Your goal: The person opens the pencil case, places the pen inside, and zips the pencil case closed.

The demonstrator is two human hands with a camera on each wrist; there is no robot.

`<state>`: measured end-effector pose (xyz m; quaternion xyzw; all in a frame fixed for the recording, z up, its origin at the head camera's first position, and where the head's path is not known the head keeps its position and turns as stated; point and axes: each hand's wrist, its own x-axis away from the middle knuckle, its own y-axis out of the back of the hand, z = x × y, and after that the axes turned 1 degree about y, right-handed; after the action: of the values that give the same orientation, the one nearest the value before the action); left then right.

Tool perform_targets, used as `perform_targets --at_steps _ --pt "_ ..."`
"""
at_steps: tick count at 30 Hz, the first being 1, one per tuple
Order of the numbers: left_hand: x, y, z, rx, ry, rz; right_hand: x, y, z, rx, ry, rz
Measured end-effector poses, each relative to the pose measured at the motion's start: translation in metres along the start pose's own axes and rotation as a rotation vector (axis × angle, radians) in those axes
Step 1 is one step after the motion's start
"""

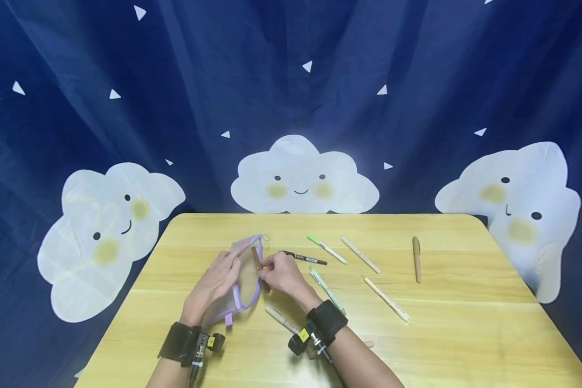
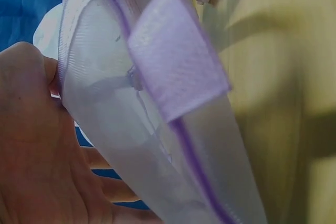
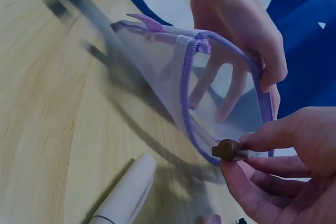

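Now pinching brown pen (image 3: 229, 150), right hand (image 1: 282, 272); apparently pinching pouch (image 2: 105, 66), left hand (image 1: 219, 277).
Could snag on zipper (image 3: 185, 80) if tilted.

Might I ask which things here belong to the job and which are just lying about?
In the job now:
mesh pouch, held by the left hand
dark brown pen, pinched by the right hand at the pouch's opening

Lying loose on the table, possibly to follow:
green-and-white pen
black pen
mint pen
tan pen
pale pens
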<state>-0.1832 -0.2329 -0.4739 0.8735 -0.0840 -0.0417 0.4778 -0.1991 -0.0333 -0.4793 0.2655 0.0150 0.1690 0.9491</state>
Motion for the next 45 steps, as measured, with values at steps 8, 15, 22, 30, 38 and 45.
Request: perform_targets --at_steps 8,15,22,30,38,45 --pt "-0.004 0.001 0.000 0.015 -0.017 0.019 -0.003 -0.004 0.006 -0.073 -0.016 -0.001" --pt "-0.007 -0.008 -0.004 0.036 -0.018 0.037 -0.001 -0.011 0.006 -0.134 -0.008 -0.008" --pt "0.002 -0.014 -0.002 0.044 -0.015 0.058 0.004 -0.025 0.001 -0.154 -0.015 0.009" --pt "0.001 -0.007 0.002 0.042 -0.038 0.078 0.007 -0.010 0.006 -0.186 0.028 0.010" --pt "0.000 -0.001 0.002 0.030 -0.052 0.068 0.026 0.037 -0.005 0.055 0.141 -0.066" --pt "0.000 0.003 0.003 0.012 -0.029 0.065 0.048 0.071 -0.022 0.215 0.241 -0.138"
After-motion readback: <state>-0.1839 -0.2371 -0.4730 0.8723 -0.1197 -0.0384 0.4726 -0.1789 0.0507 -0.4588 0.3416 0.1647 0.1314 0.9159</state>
